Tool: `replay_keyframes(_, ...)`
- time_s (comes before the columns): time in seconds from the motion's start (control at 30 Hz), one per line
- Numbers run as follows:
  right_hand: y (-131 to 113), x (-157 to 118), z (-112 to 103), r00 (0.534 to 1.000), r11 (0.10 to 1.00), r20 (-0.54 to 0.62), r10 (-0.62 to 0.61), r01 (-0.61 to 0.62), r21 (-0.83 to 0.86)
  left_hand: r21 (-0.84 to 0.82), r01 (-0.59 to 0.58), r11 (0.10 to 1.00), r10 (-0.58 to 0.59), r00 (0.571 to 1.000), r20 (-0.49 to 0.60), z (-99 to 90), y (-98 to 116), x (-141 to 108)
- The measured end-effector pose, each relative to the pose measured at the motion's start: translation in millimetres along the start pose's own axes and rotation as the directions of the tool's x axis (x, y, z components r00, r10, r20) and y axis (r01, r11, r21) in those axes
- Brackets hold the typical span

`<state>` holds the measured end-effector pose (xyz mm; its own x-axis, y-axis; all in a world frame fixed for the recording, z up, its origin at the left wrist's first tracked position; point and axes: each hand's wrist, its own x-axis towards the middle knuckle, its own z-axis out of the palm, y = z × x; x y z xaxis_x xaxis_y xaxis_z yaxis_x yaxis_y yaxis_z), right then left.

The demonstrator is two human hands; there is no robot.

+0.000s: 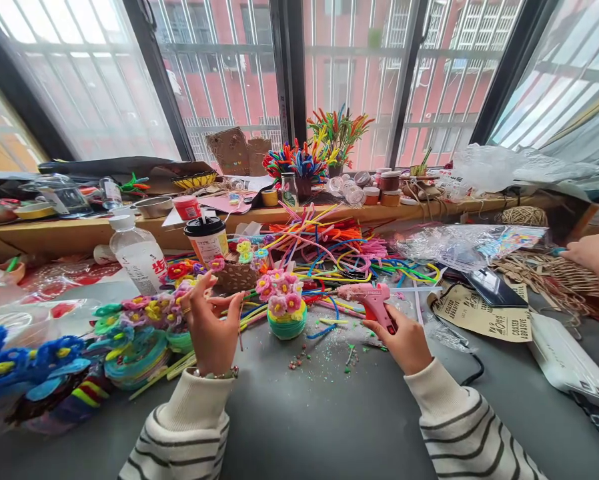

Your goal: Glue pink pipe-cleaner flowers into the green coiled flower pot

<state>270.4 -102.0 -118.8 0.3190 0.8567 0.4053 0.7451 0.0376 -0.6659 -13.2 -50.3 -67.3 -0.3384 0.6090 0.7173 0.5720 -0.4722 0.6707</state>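
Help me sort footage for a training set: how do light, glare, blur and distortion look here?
Head view: daylight enters by the windows, palest at upper left; head view: bright glints on the clear plastic; head view: blue flowers at the left edge look smeared, the pink glue gun fairly crisp; head view: dark window frames splay outward toward the top.
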Motion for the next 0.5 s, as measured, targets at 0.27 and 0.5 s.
replay_keyframes(0.27, -1.3, -0.5, 0.9, 0.999, 1.000, -0.035, 0.021, -0.021, 0.008, -0.110, 0.245, 0.963, -0.233, 0.966, 0.116, 6.1, -17.3, -6.5)
replay_keyframes(0.5, -1.3, -2.0, 0.2, 0.996, 0.999, -0.081, 0.030, -0.031, -0.021, -0.156, 0.332, 0.930, -0.240, 0.873, 0.425, 10.3, -25.4, -15.4)
